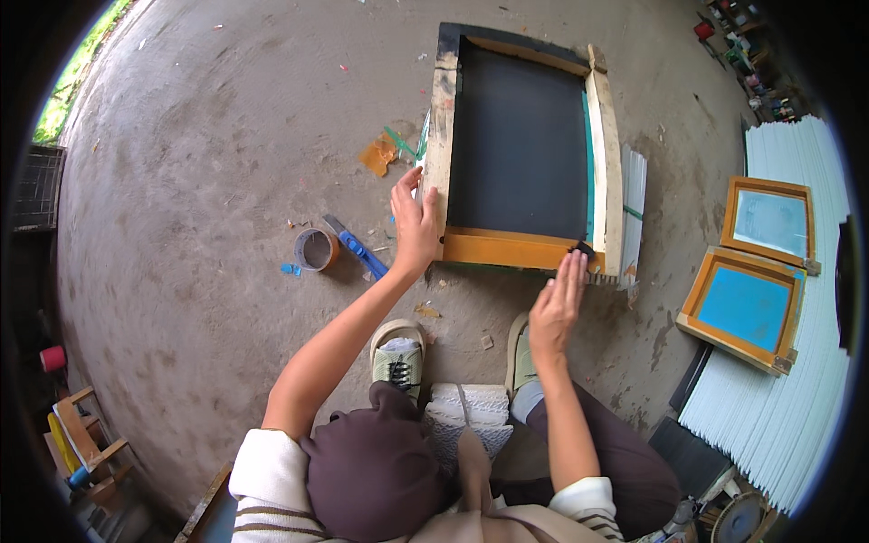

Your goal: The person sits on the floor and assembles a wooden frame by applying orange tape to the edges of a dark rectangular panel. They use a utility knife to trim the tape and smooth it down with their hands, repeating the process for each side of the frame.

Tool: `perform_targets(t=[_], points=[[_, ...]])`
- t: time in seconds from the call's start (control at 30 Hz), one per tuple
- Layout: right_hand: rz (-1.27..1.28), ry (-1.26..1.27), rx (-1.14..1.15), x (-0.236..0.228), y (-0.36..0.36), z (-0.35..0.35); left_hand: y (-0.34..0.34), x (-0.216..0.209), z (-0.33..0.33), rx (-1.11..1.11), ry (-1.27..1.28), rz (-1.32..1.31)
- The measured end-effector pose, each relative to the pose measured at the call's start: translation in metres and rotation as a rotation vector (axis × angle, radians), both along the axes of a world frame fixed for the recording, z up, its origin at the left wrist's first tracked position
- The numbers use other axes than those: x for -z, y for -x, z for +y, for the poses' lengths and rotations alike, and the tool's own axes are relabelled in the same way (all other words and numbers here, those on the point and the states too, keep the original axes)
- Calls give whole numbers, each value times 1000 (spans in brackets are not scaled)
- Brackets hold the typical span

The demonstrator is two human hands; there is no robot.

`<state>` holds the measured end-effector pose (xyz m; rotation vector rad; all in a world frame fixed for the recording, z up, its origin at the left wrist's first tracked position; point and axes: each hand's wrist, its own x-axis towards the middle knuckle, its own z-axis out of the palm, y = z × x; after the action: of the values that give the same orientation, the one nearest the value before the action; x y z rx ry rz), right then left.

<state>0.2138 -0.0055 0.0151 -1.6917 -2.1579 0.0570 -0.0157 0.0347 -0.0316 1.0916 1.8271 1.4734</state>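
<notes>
A wooden screen-printing frame (pixel 511 246) with a dark panel (pixel 520 136) lies on the floor ahead of me. Its front rail is covered in brown tape, and its side rails are pale wood. My left hand (pixel 416 222) grips the left rail near the front corner, thumb and fingers on either side of the edge. At the front right corner, my right hand (pixel 556 312) has its fingers stretched out. Their tips press on a small black piece (pixel 582 248), whose kind I cannot make out.
Left of the frame are a roll of brown tape (pixel 316 250), a blue utility knife (pixel 362 254) and a brown tape scrap (pixel 380 154). Tied white strips (pixel 633 217) lie under the frame's right side. Two smaller frames (pixel 744 301) rest on stacked white sheets (pixel 769 425) at right.
</notes>
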Motion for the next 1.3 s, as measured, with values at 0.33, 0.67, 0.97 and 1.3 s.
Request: perform_targets(t=[0.33, 0.67, 0.97, 1.3], points=[[-82, 23, -538, 1, 79, -3, 0, 0, 8, 2, -6, 54], [-108, 26, -103, 6, 43, 2, 0, -6, 5, -38, -12, 69], [-14, 78, -431, 9, 48, -8, 4, -2, 7, 29, -11, 76], [161, -6, -80, 11, 22, -6, 0, -5, 9, -8, 22, 93]])
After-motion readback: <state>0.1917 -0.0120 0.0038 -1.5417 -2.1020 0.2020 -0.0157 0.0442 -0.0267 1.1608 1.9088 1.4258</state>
